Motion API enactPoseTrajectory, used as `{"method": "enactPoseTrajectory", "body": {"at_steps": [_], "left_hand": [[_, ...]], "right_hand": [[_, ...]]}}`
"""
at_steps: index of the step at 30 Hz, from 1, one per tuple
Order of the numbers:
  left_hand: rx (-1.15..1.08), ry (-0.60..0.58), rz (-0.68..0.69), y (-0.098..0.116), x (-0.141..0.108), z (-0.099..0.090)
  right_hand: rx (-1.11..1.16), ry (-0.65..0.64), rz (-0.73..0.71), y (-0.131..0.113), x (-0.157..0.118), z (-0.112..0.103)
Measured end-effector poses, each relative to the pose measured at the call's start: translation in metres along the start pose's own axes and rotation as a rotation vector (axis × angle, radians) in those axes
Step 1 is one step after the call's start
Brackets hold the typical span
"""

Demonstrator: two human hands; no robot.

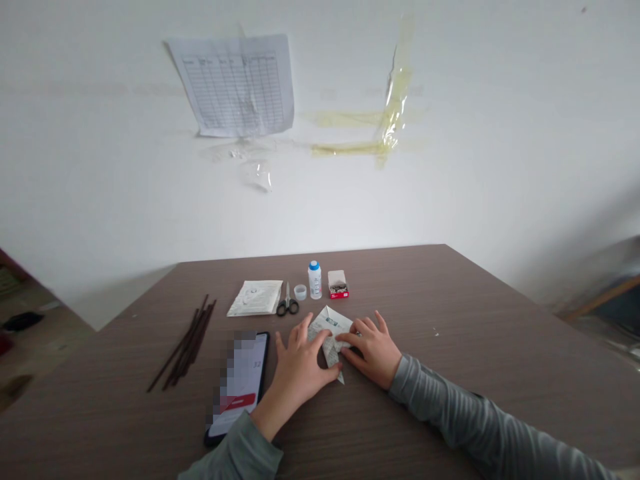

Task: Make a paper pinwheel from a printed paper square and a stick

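Note:
A sheet of printed paper folded into a pointed shape (327, 337) lies on the brown wood-grain table (450, 320), its tip toward me. My left hand (300, 360) presses on its left side, with the fingers spread and the thumb near its upper edge. From the right, my right hand (373, 347) rests its fingertips on the fold. Both hands hold the paper down against the tabletop, and they partly hide its middle.
Left of my hands lie a smartphone (240, 387) and several thin dark sticks (187, 343). Farther up stand black-handled scissors (287, 301), a small cap (300, 292), a blue-topped bottle (315, 280), a small red box (339, 285) and a paper packet (255, 298).

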State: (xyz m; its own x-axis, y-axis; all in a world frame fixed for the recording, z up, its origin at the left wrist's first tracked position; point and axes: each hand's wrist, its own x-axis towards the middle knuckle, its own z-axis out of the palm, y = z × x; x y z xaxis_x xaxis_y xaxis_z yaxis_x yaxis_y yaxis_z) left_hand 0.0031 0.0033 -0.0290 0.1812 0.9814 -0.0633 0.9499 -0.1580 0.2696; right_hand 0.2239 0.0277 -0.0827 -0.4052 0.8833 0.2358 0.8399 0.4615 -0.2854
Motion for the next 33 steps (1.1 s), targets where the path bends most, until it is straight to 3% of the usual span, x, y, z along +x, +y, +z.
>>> {"method": "enactPoseTrajectory", "body": {"at_steps": [10, 19, 33], "left_hand": [[0.039, -0.018, 0.03, 0.004, -0.004, -0.009], [0.014, 0.045, 0.03, -0.003, 0.0, 0.005], [-0.01, 0.102, 0.035, -0.008, -0.001, 0.014]], "right_hand": [[0.012, -0.004, -0.012, 0.005, 0.002, 0.005], [0.077, -0.032, 0.042, 0.004, 0.004, -0.001], [0.06, 0.095, -0.013, 0.019, 0.002, 0.012]]}}
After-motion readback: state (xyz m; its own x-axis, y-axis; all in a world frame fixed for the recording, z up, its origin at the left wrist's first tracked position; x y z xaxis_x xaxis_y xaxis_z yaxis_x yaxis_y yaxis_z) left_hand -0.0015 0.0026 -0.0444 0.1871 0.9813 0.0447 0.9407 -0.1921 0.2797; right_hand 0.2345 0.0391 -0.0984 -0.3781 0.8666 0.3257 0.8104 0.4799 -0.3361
